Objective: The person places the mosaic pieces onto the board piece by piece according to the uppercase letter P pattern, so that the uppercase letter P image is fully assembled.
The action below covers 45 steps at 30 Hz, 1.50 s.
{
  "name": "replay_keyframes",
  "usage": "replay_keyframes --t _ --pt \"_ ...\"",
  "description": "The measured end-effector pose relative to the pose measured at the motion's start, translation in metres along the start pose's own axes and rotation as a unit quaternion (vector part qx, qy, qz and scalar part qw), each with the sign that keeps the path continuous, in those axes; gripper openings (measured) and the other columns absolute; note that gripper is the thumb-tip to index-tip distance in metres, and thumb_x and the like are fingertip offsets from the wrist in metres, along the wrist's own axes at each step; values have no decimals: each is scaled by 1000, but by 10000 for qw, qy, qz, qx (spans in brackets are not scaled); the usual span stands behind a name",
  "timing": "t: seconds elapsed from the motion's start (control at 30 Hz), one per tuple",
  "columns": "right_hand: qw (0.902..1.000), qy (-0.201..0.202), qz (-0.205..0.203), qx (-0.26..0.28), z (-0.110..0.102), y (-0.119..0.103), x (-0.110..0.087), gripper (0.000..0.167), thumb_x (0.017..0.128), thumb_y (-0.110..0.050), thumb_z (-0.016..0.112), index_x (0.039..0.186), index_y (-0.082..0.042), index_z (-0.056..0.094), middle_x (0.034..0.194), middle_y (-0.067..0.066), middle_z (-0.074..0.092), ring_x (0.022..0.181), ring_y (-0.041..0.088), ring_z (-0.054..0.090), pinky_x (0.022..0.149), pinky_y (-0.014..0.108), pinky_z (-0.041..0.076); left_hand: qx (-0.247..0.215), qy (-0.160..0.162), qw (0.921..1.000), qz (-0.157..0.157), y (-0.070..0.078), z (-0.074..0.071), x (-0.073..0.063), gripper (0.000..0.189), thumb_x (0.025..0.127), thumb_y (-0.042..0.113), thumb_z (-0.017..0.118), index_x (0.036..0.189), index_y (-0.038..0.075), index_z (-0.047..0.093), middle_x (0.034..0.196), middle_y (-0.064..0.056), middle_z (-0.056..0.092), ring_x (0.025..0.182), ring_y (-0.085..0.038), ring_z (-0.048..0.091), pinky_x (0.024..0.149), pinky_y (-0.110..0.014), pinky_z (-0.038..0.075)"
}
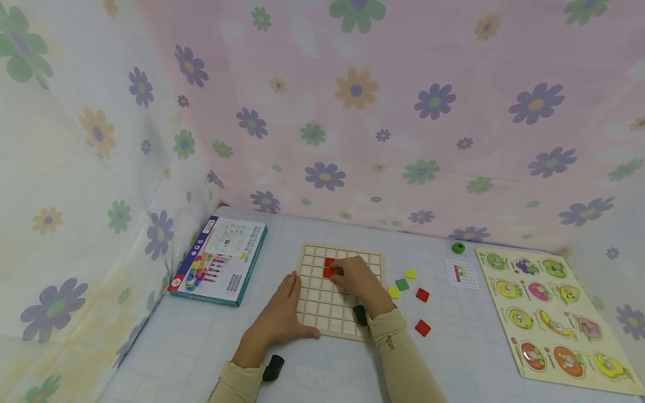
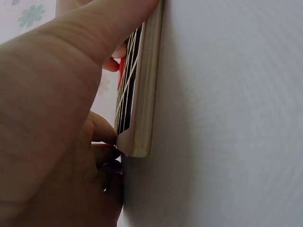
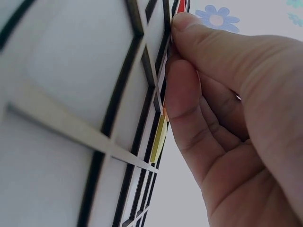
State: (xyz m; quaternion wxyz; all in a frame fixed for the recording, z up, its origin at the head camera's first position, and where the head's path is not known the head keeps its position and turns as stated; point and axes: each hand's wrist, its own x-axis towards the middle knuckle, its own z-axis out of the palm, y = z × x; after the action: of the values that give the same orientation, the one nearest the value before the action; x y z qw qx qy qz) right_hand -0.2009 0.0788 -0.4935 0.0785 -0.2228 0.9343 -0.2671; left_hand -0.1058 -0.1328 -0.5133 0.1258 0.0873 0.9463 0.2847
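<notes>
A wooden grid board (image 1: 314,310) lies on the table, with two red square tiles (image 1: 328,272) in neighbouring cells of its upper part. My right hand (image 1: 355,277) reaches over the board, with thumb and curled fingers pinching at the lower red tile. In the right wrist view the thumb tip meets a sliver of red, and the fingers hide most of the contact. My left hand (image 1: 279,308) is spread at the board's near left corner, fingers along the left side and thumb by the near edge. The left wrist view has fingertips (image 2: 110,135) touching the board's wooden edge (image 2: 142,137).
Right of the board lie loose red (image 1: 423,327), green (image 1: 402,284) and yellow tiles (image 1: 410,273). A pattern card (image 1: 468,284) and small green ring (image 1: 458,247) sit beyond them. A fruit puzzle board (image 1: 504,324) lies far right; a boxed toy (image 1: 219,260) lies left.
</notes>
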Motion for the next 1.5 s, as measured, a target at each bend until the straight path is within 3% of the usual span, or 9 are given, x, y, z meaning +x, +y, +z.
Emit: replay_keyframes --t 0.33,0.7,0.9,1.13,1.5 --pt "9999 64 -16 -127 -3 -7 -3 26 91 -18 78 115 -9 78 108 7 77 95 19 70 83 37 59 -47 15 10000 2 1 -3 -3 143 62 69 88 163 0 14 173 -15 7 161 -34 7 127 -53 23" --pt "9995 267 145 97 -9 9 -12 23 94 -18 74 116 -12 78 108 3 77 94 16 69 84 37 58 -29 39 10000 -71 -1 5 0 143 62 70 87 163 2 13 173 -14 7 161 -34 7 127 -52 24" --pt "9958 586 565 413 -31 29 -36 31 95 -21 73 124 -11 74 115 6 76 98 20 70 84 38 60 -19 68 10000 -68 -2 3 -1 144 61 69 88 163 2 13 173 -15 8 161 -34 8 127 -52 24" --pt "9914 938 812 409 -53 69 -69 33 96 -20 72 126 -6 72 110 9 76 98 25 71 86 45 60 -44 37 10000 -81 -2 4 0 144 61 69 88 163 2 12 173 -14 7 161 -33 7 128 -51 22" --pt "9740 1279 1825 402 -69 114 -117 37 96 -25 72 130 -10 71 115 12 76 106 28 69 89 47 58 -2 22 9999 -110 -1 3 0 143 62 71 87 164 3 12 173 -13 6 161 -33 6 128 -51 22"
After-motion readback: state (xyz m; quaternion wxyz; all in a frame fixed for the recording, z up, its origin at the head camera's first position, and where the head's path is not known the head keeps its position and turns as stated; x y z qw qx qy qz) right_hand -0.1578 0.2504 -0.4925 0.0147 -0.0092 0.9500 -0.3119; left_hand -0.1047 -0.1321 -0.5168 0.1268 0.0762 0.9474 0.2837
